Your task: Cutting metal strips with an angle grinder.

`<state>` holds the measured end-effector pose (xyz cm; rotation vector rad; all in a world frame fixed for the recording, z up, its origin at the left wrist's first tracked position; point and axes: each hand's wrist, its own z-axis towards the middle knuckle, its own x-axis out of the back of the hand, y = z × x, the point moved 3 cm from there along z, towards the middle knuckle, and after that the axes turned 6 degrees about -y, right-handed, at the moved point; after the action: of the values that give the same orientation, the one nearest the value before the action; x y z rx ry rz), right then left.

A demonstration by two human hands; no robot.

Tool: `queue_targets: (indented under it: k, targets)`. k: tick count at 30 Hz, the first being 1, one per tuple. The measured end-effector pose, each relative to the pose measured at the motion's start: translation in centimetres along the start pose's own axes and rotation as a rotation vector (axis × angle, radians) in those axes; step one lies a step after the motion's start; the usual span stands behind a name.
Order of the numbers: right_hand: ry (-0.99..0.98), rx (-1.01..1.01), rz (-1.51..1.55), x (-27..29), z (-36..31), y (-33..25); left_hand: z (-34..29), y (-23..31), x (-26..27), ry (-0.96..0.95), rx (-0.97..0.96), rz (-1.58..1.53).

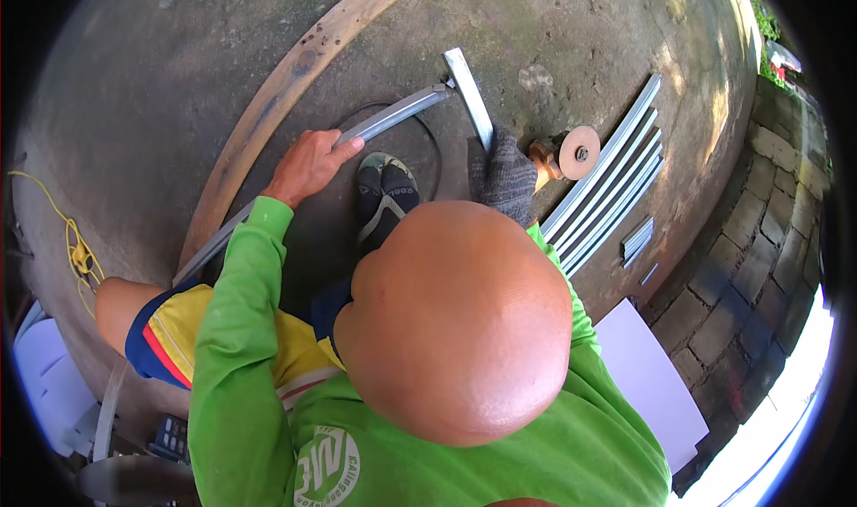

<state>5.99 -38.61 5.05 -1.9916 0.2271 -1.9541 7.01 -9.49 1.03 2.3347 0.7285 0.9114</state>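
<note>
My bare left hand (308, 165) is closed round a long grey metal channel (402, 114). The channel slants from beside my knee at the lower left up to the middle of the view. My right hand (504, 178), in a dark grey knitted glove, is closed on the lower end of a short metal channel piece (470, 96). The upper part of that piece stands next to the long channel's far end; whether they touch I cannot tell. Just right of the glove is an angle grinder (544, 163) with a round cutting disc (579, 153); its body is hidden behind the glove.
A curved-looking wooden plank (286, 87) lies on the concrete floor beyond my left hand. Several long metal channels (616, 172) and short offcuts (637, 242) lie at right, near a block wall (741, 230). A black cord (436, 150) loops by my foot; a yellow cord (62, 217) lies far left.
</note>
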Motion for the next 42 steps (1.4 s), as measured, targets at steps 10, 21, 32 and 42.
queue_targets:
  k: [10, 21, 32, 42]
  targets:
    - [-0.226, -0.245, -0.113, -0.1, -3.0, 3.8, 0.5, 0.6, 1.6, -0.167, 0.034, -0.189]
    - [-0.033, -0.23, 0.249, -2.4, -2.3, 4.0, 1.0, 0.0, 2.2, -0.242, 0.008, -0.123]
    - [-0.24, -0.218, 0.013, 4.4, -0.3, 0.7, 0.8, 2.0, 3.2, -0.251, -0.008, -0.013]
    - [-0.153, -0.678, 0.745, 14.8, 16.6, 25.2, 5.8, 3.5, 9.0, 0.263, -0.055, 0.417]
